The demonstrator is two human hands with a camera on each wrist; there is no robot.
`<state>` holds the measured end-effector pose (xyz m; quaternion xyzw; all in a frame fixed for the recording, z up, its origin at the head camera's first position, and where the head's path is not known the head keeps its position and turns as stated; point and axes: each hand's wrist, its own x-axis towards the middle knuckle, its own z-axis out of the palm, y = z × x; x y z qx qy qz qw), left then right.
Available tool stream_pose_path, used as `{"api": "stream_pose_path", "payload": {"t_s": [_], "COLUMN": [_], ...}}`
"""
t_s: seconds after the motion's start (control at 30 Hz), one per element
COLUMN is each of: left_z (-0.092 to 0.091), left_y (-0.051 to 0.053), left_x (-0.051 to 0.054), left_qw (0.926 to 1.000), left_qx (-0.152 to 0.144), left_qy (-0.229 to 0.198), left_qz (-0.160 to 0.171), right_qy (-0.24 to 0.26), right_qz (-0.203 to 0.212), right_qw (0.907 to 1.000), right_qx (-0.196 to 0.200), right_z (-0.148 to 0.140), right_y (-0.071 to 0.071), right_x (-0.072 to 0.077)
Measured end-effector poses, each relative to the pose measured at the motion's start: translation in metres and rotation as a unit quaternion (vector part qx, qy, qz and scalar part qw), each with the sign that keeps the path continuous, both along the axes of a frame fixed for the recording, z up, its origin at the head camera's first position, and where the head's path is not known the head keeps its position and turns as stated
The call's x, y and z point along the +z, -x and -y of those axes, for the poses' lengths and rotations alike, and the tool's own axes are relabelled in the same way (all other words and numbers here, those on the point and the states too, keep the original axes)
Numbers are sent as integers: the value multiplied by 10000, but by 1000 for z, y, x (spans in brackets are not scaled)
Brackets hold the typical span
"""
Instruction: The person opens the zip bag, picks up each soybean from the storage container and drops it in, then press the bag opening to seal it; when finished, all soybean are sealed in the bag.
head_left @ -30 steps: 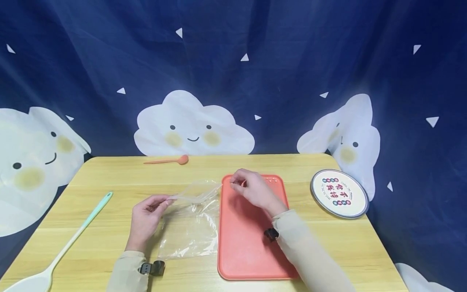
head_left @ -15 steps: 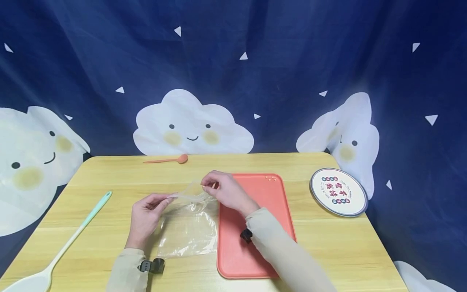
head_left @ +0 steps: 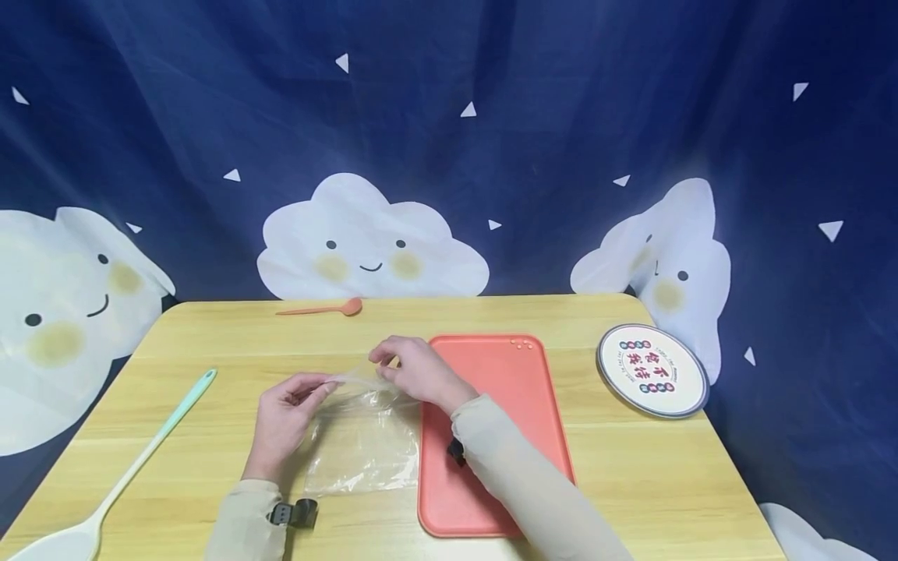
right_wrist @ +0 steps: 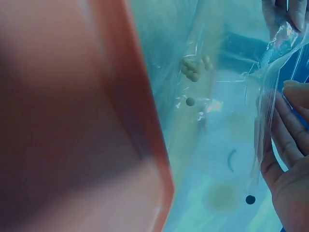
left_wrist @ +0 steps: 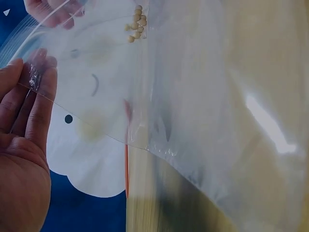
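Note:
My left hand [head_left: 282,421] pinches the mouth edge of a clear plastic zip bag [head_left: 365,452], whose lower part lies on the table. My right hand [head_left: 424,375] is at the bag's mouth, thumb and forefinger apart. In the right wrist view its fingers [right_wrist: 285,140] lie against the film, loosely bent. Several small round beige beans [left_wrist: 137,21] show through the film in the left wrist view, near my right fingertips. They appear as a cluster in the right wrist view too, with one bean apart. Whether they are falling or resting inside the bag, I cannot tell.
A red tray [head_left: 484,366] lies right of the bag, under my right forearm, with several small beige dots at its far right corner. A printed round plate [head_left: 652,371] sits further right. An orange spoon [head_left: 323,309] lies behind; a long mint-handled white utensil [head_left: 126,471] lies left.
My right hand has moved left from above the tray to the bag's mouth, and its thumb and forefinger have parted. My left hand keeps its pinch and has barely moved.

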<state>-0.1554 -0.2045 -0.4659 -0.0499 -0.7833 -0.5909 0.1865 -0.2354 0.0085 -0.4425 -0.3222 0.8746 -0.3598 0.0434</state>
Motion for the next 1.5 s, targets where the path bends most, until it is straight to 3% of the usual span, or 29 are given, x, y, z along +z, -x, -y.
{"api": "stream_pose_path", "payload": {"t_s": [0.1,0.27,0.4,0.53,0.67,0.77,0.83,1.17,1.37,1.5], "left_z": [4,8,8,3,5,11,12,8,7,6], "left_y": [3,4,2,-5,-4,1,2,4,6,7], "left_x": [-10,-14,-11,5,1,-12,-15,-15,-15,-15], "left_qw": [10000,10000,9999,9995,9992,9996,9999,9999,10000,10000], "left_qx": [5,17,19,49,136,124,84,122,76,81], "left_qy": [-61,46,88,157,216,144,108,52,13,45], "left_qz": [-7,-75,92,267,294,193,91,-20,-2,30], "right_qy": [155,597,754,945,944,820,725,173,-637,-1193], "right_qz": [184,398,405,414,388,433,462,-44,-273,-367], "right_qw": [9997,9974,9962,9940,9930,9928,9923,9930,9854,9799], "right_qx": [10,-37,-181,-368,-591,-762,-890,-1164,-1558,-1558], "right_z": [-6,-24,-40,-58,-74,-89,-100,-162,-185,-189], "right_y": [-1,-2,-2,-1,0,0,1,7,11,16], "right_x": [-1,4,9,13,15,14,11,-10,-17,-20]}}
